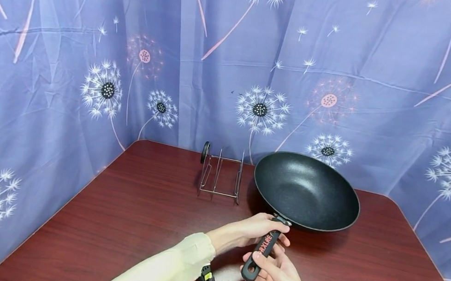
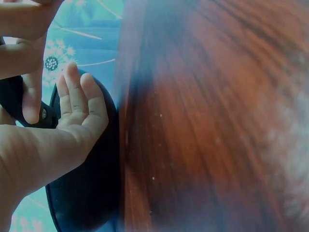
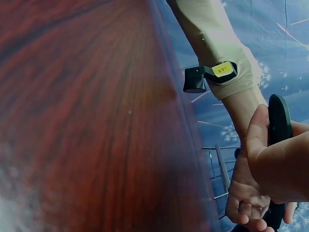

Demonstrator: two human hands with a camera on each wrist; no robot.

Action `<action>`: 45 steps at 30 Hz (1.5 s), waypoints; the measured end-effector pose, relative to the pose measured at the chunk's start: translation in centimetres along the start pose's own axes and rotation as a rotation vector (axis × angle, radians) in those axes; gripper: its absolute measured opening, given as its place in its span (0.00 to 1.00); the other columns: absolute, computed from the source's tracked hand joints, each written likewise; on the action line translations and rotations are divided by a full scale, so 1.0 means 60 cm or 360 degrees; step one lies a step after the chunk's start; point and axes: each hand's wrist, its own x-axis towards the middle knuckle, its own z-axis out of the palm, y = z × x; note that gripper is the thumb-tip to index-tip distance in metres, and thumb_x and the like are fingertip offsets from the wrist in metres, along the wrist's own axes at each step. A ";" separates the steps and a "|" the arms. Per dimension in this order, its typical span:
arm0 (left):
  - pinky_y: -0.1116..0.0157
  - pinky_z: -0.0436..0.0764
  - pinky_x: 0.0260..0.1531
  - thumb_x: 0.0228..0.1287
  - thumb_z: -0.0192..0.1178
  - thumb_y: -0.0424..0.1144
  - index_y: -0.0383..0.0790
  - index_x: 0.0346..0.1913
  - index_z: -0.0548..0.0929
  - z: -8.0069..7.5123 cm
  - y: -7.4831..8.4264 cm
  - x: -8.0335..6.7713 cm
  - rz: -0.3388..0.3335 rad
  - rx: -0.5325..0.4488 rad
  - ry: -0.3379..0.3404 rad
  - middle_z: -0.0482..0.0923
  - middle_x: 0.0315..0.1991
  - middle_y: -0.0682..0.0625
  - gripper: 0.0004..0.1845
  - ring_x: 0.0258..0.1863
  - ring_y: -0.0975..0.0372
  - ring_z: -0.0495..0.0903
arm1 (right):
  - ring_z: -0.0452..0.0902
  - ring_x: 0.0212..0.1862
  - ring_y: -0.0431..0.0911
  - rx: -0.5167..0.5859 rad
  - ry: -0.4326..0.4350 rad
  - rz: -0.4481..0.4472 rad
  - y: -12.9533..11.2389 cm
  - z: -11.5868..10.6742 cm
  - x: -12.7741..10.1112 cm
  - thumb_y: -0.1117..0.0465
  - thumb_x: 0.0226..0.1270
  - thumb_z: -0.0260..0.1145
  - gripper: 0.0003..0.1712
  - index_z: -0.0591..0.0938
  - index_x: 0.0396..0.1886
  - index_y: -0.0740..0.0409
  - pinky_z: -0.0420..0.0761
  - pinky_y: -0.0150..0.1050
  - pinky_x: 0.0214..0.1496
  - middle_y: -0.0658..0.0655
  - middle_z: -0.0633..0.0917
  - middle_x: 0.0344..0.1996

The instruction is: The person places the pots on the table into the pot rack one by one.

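Note:
A black wok [image 1: 307, 191] with a long black handle [image 1: 265, 247] is at the right back of the wooden table, tilted, its inside facing up and toward me. My left hand [image 1: 259, 228] holds the handle close to the pan, thumb over the top. In the left wrist view several fingers of the left hand [image 2: 79, 116] stretch out under the handle's base, beside the wok's dark underside [image 2: 91, 174]. Nearer the handle's holed end, my right hand [image 1: 277, 274] grips it with the thumb on top and fingers beneath.
Left of the wok stands a small metal wire rack [image 1: 219, 193] with a black round piece at one end. A patterned blue curtain [image 1: 214, 88] hangs around the dark red wooden table [image 1: 136, 223]. A small black camera [image 1: 206, 276] is strapped at my left wrist.

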 end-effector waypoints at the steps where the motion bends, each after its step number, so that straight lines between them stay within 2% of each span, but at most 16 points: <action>1: 0.66 0.82 0.28 0.66 0.60 0.43 0.31 0.52 0.79 0.000 0.000 0.000 -0.0005 0.0002 0.0006 0.85 0.28 0.51 0.19 0.23 0.62 0.84 | 0.86 0.46 0.41 0.0000 -0.0006 -0.0003 0.000 0.000 0.000 0.63 0.80 0.50 0.23 0.54 0.67 0.60 0.85 0.39 0.50 0.51 0.84 0.46; 5: 0.65 0.83 0.29 0.65 0.61 0.44 0.33 0.51 0.79 0.001 0.001 -0.001 -0.0024 -0.0006 0.0024 0.85 0.27 0.51 0.19 0.23 0.62 0.84 | 0.86 0.45 0.41 -0.0002 -0.0013 -0.0015 -0.001 0.000 0.001 0.64 0.80 0.49 0.23 0.54 0.67 0.60 0.85 0.38 0.50 0.51 0.84 0.46; 14: 0.65 0.83 0.28 0.65 0.61 0.46 0.34 0.50 0.80 -0.002 -0.001 0.003 -0.0047 -0.0004 0.0015 0.86 0.28 0.50 0.19 0.24 0.62 0.84 | 0.85 0.45 0.40 -0.0047 0.0044 0.0046 -0.007 0.003 0.000 0.62 0.80 0.51 0.31 0.45 0.70 0.65 0.85 0.38 0.50 0.51 0.83 0.46; 21: 0.64 0.84 0.29 0.67 0.60 0.51 0.32 0.54 0.80 -0.003 -0.003 0.011 -0.0093 -0.0113 0.0017 0.87 0.30 0.50 0.25 0.27 0.61 0.86 | 0.85 0.43 0.39 -0.0054 0.0110 0.0103 -0.008 0.005 0.001 0.60 0.80 0.52 0.35 0.43 0.72 0.68 0.85 0.38 0.49 0.50 0.83 0.46; 24: 0.63 0.84 0.29 0.68 0.59 0.51 0.30 0.56 0.79 -0.001 -0.004 0.012 -0.0104 -0.0146 -0.0003 0.86 0.30 0.51 0.27 0.27 0.61 0.86 | 0.85 0.42 0.39 -0.0052 0.0125 0.0113 -0.007 0.006 0.002 0.60 0.80 0.52 0.35 0.43 0.72 0.68 0.85 0.37 0.48 0.50 0.83 0.45; 29: 0.64 0.84 0.27 0.68 0.60 0.51 0.29 0.54 0.80 0.001 -0.003 0.013 -0.0095 -0.0172 0.0023 0.85 0.29 0.50 0.26 0.25 0.61 0.85 | 0.84 0.40 0.39 -0.0053 0.0119 0.0112 -0.008 0.005 0.002 0.59 0.80 0.52 0.34 0.45 0.71 0.67 0.85 0.37 0.47 0.50 0.83 0.45; 38: 0.64 0.84 0.30 0.69 0.61 0.50 0.30 0.52 0.79 -0.002 0.000 0.015 -0.0048 -0.0188 0.0003 0.85 0.28 0.51 0.24 0.26 0.62 0.85 | 0.84 0.44 0.38 -0.0074 0.0099 0.0072 -0.008 0.003 0.002 0.61 0.79 0.52 0.33 0.46 0.70 0.69 0.84 0.35 0.50 0.51 0.82 0.47; 40: 0.64 0.85 0.32 0.69 0.61 0.48 0.29 0.50 0.80 -0.003 0.000 0.014 -0.0025 -0.0185 0.0008 0.84 0.27 0.51 0.22 0.27 0.63 0.85 | 0.83 0.45 0.38 -0.0088 0.0087 0.0048 -0.005 0.003 0.002 0.62 0.79 0.52 0.34 0.45 0.70 0.71 0.84 0.35 0.51 0.51 0.82 0.47; 45: 0.70 0.83 0.31 0.66 0.65 0.41 0.34 0.36 0.82 -0.001 -0.001 0.011 0.0052 -0.0131 0.0055 0.80 0.24 0.52 0.11 0.25 0.65 0.82 | 0.83 0.47 0.37 -0.0119 0.0057 0.0019 -0.001 0.001 0.003 0.64 0.79 0.52 0.39 0.38 0.73 0.74 0.83 0.33 0.53 0.49 0.82 0.46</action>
